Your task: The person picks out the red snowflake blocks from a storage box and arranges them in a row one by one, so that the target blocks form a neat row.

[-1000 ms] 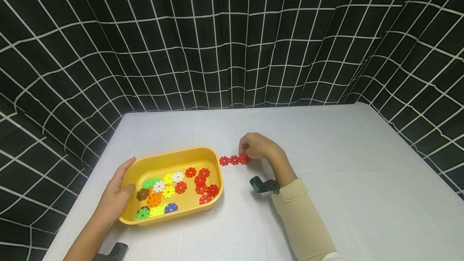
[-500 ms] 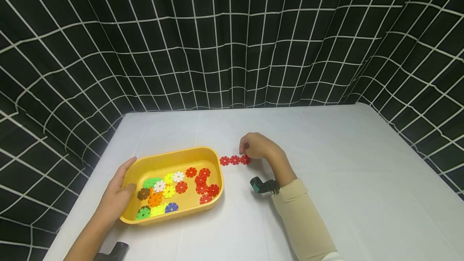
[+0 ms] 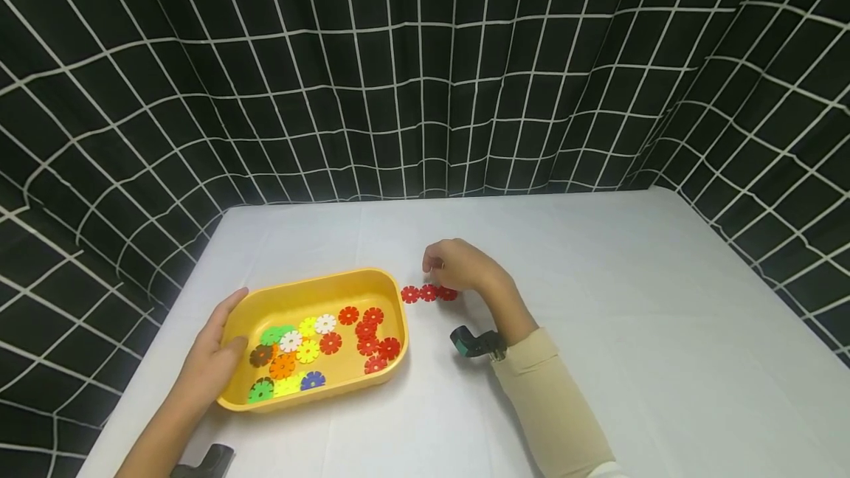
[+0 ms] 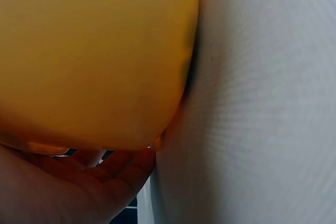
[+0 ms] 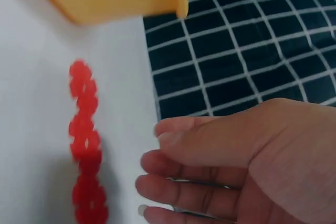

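Note:
My left hand (image 3: 211, 360) grips the left end of a yellow plastic tray (image 3: 312, 286), thumb over the rim and fingers outside. In the left wrist view the fingers press against the tray's outer wall (image 4: 94, 61). Right of the tray, three red snowflake discs (image 3: 428, 293) lie in a row on the white cloth, edges meeting. Just above the right end of that row hovers my right hand (image 3: 461, 264), fingers loosely bent. The right wrist view shows nothing between its thumb and fingertips, with the red row (image 5: 84, 135) beside them.
Inside the tray lie several more discs: red ones (image 3: 367, 330) on the right, with yellow, white, green, orange, brown (image 3: 261, 355) and blue (image 3: 313, 380) ones further left. A black curtain with white grid lines (image 3: 425, 72) hangs behind the table (image 3: 598, 301).
My right hand has let go of the rightmost red disc, then lifted and shifted slightly left. The left hand and tray stay in place.

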`<action>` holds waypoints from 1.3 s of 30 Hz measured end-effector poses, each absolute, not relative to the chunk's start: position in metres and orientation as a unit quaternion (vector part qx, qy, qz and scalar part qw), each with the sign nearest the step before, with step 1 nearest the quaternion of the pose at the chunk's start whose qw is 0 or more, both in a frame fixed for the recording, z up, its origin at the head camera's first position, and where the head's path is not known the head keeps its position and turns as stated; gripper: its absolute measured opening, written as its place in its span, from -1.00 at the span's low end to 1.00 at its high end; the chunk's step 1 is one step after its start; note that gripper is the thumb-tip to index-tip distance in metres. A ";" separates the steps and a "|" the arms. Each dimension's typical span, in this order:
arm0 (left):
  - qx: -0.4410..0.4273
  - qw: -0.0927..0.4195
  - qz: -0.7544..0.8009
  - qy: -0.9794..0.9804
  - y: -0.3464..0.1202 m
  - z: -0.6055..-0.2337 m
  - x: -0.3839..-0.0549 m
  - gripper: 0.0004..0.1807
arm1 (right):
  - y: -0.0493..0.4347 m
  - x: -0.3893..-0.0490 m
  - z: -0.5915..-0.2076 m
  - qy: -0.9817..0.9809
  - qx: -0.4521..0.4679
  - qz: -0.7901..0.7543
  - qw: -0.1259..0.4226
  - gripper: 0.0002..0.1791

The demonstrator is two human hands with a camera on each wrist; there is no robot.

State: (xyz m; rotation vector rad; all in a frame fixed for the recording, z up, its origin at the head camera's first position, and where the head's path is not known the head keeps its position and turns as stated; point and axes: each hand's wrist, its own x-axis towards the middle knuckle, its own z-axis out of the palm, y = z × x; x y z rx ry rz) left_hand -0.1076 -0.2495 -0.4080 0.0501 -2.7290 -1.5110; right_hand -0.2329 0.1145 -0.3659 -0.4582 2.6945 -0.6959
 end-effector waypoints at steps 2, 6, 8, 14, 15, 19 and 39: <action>0.016 0.012 -0.485 -0.874 -0.250 -0.409 -0.108 -0.19 | 0.110 -0.230 -0.361 0.944 -0.180 -0.237 0.141 -0.85; 0.018 0.010 -0.485 -0.874 -0.250 -0.409 -0.108 -0.19 | 0.097 -0.220 -0.351 0.942 -0.224 -0.228 0.101 -0.82; 0.018 0.009 -0.485 -0.874 -0.250 -0.409 -0.109 -0.19 | 0.089 -0.214 -0.346 0.937 -0.253 -0.226 0.079 -0.81; 0.018 0.009 -0.482 -0.876 -0.251 -0.411 -0.110 -0.19 | 0.057 -0.190 -0.339 0.909 -0.361 -0.208 0.031 -0.82; 0.018 0.009 -0.481 -0.876 -0.252 -0.412 -0.110 -0.19 | 0.051 -0.186 -0.341 0.903 -0.377 -0.203 0.033 -0.83; 0.022 0.003 -0.481 -0.876 -0.253 -0.412 -0.110 -0.19 | 0.028 -0.174 -0.352 0.882 -0.426 -0.187 0.074 -0.79; 0.022 0.001 -0.484 -0.875 -0.252 -0.412 -0.110 -0.19 | 0.011 -0.159 -0.377 0.894 -0.413 -0.076 0.155 -0.71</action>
